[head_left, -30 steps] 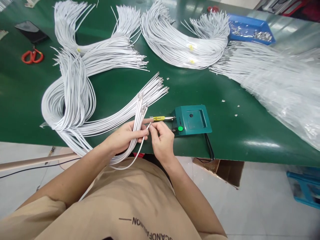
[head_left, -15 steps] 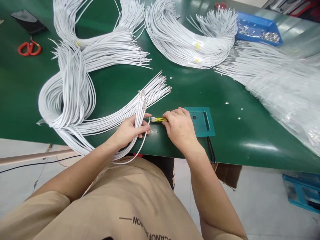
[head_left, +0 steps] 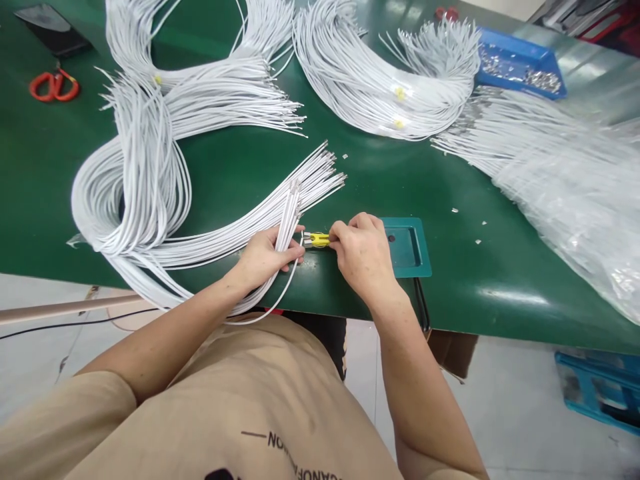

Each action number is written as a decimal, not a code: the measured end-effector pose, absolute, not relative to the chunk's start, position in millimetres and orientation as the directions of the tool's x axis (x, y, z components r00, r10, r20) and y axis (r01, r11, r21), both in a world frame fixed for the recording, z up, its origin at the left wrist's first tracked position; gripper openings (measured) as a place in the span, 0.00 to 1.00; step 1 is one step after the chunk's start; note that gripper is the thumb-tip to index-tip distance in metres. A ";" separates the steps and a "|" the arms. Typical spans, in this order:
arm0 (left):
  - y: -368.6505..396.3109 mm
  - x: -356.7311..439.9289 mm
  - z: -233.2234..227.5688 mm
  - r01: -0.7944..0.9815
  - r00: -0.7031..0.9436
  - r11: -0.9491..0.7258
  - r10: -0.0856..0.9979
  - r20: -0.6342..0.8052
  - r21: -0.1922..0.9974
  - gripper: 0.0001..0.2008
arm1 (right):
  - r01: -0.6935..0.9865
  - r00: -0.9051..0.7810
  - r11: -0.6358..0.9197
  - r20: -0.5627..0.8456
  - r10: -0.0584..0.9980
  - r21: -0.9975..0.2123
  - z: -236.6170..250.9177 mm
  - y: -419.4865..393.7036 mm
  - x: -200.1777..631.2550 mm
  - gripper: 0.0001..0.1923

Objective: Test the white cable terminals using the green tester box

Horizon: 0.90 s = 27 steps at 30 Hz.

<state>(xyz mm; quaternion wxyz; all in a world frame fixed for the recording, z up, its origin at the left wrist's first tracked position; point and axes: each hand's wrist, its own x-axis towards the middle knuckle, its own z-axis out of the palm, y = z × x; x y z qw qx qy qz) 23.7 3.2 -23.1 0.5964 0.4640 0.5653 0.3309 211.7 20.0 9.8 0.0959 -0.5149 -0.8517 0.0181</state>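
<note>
My left hand [head_left: 267, 257] is closed around a bunch of white wires [head_left: 285, 230], whose metal-tipped ends stick up past the fingers. One single wire [head_left: 289, 283] loops apart from the bunch, its end near the left fingertips. My right hand [head_left: 365, 257] grips small yellow-handled pliers [head_left: 317, 240]. Their metal jaws point left and meet the single wire's end by the left fingers. Whether the jaws are closed on it is too small to tell. Behind the hands lies a larger bundle of white wires [head_left: 240, 230], with metal tips toward the right.
Beside my right hand lies a teal tray [head_left: 423, 257]. Coiled wire bundles [head_left: 370, 87] cover the back of the green table [head_left: 400, 173]. A blue bin [head_left: 523, 67] holds small metal parts. Red-handled scissors [head_left: 54, 87] and a black phone [head_left: 53, 30] lie left; plastic-covered wires [head_left: 570, 173] lie right.
The pliers have turned slightly in my right hand, showing more of the yellow handles. Both hands stay nearly in place, and the view has shifted a little.
</note>
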 end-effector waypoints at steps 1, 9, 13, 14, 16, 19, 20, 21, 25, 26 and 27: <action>3.4 24.2 -22.9 0.143 0.139 0.353 0.918 -0.372 0.925 0.25 | 0.876 -0.447 0.464 0.138 0.884 -0.132 10.2 19.9 211.5 0.10; 4.5 24.6 -17.7 0.145 0.149 0.420 0.886 -0.439 0.896 0.25 | 0.862 -0.344 0.411 0.255 0.904 -0.297 20.6 6.1 207.9 0.09; 2.7 18.4 -18.9 0.098 0.163 0.413 0.891 -0.424 0.906 0.25 | 0.811 -0.332 0.450 0.339 0.880 -0.373 17.2 -18.1 194.7 0.09; 1.6 16.1 -19.1 0.083 0.163 0.399 0.899 -0.407 0.913 0.25 | 0.777 -0.397 0.508 0.337 0.854 -0.373 14.9 -25.5 189.5 0.09; -1.1 11.3 -19.2 0.057 0.171 0.371 0.911 -0.375 0.927 0.26 | 0.694 -0.552 0.631 0.307 0.775 -0.347 9.3 -39.9 177.4 0.10; -6.0 4.8 -19.2 0.037 0.205 0.353 0.913 -0.353 0.935 0.24 | 0.633 -0.688 0.735 0.260 0.678 -0.241 0.0 -57.4 158.9 0.11; -7.5 3.0 -19.5 0.031 0.218 0.359 0.908 -0.357 0.933 0.22 | 0.631 -0.706 0.750 0.252 0.661 -0.198 -2.9 -61.8 153.5 0.12; -9.0 1.4 -20.0 0.021 0.228 0.369 0.903 -0.364 0.929 0.21 | 0.632 -0.719 0.759 0.247 0.650 -0.159 -5.5 -65.5 148.9 0.12; -13.3 -2.9 -20.6 -0.025 0.267 0.403 0.885 -0.382 0.915 0.21 | 0.627 -0.722 0.765 0.259 0.642 -0.149 -8.4 -74.0 141.0 0.13; -14.0 -3.5 -19.7 -0.032 0.276 0.399 0.885 -0.375 0.916 0.22 | 0.639 -0.691 0.743 0.277 0.668 -0.199 -6.8 -74.5 142.0 0.13; -14.8 -3.9 -18.3 -0.039 0.281 0.391 0.888 -0.365 0.920 0.23 | 0.659 -0.633 0.701 0.303 0.712 -0.272 -4.3 -74.1 144.0 0.12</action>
